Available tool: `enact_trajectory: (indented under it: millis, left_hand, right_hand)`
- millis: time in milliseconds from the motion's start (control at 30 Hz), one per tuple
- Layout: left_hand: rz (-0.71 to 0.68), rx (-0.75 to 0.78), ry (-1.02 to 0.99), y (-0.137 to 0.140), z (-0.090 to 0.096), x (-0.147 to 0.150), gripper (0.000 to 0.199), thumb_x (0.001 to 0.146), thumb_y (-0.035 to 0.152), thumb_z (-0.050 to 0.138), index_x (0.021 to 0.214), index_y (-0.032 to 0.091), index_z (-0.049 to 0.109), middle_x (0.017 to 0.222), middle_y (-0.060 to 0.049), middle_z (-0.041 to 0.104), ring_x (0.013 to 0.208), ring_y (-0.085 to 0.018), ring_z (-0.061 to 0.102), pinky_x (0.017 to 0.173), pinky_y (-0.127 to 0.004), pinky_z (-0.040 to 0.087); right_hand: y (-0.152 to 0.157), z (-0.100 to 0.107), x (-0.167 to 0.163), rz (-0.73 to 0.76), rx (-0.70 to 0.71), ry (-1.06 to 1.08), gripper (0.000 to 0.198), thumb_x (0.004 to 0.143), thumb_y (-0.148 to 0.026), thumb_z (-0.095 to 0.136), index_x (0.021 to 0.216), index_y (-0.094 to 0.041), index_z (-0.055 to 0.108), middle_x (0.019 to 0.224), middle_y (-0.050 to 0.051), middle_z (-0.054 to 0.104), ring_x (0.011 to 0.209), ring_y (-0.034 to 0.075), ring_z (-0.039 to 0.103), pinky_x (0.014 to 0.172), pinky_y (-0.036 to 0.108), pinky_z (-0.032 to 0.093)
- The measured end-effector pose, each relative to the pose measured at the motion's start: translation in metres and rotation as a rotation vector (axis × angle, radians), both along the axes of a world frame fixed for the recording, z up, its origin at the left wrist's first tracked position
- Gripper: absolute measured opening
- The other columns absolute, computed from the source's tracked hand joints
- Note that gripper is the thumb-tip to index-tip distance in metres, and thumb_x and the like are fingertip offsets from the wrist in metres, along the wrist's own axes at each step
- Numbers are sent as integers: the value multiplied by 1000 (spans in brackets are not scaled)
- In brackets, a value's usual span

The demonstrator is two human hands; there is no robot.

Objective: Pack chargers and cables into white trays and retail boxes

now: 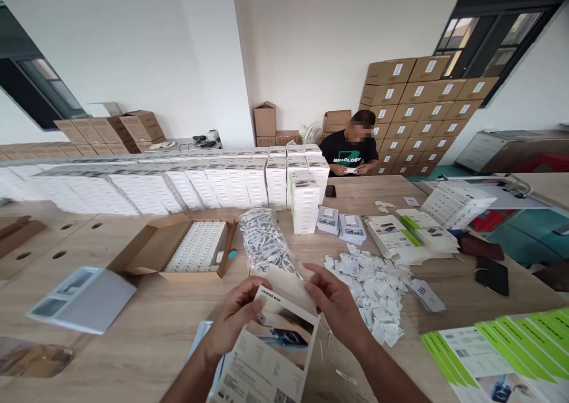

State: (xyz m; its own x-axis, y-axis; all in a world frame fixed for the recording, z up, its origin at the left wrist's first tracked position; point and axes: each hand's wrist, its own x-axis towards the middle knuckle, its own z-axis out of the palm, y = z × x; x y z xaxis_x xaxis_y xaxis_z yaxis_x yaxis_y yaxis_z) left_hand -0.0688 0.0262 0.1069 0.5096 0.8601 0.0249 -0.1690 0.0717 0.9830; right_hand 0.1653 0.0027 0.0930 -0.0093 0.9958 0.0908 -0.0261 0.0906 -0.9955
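Observation:
My left hand [233, 320] and my right hand [335, 308] both grip a flat printed product carton [271, 349] over the near edge of the wooden table [146, 332]. My fingers pinch its top flap, which is bent back. The carton shows a product picture and small print. A clear bag of white cables [264, 240] lies just beyond my hands. A heap of small white paper slips [376, 287] spreads to the right of my right hand.
An open brown box of white parts [184, 249] and a white moulded tray [82, 299] sit at left. Stacks of white boxes [304, 201] fill the table's far side. Flat green-edged cartons [493, 349] lie at right. A person in a black shirt [349, 148] sits opposite, before stacked brown cartons [418, 106].

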Motion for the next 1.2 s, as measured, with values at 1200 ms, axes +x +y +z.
enact_trajectory:
  millis: [1200]
  left_hand:
    - [-121,38,32,5,21,11,57,84,34,63,136,25,42,91,-5,62,76,-18,58,65,-28,42]
  right_hand:
    - [1,11,-1,44,46,-143,25,79,-38,69,65,-19,62,68,-1,56,62,12,48,57,25,37]
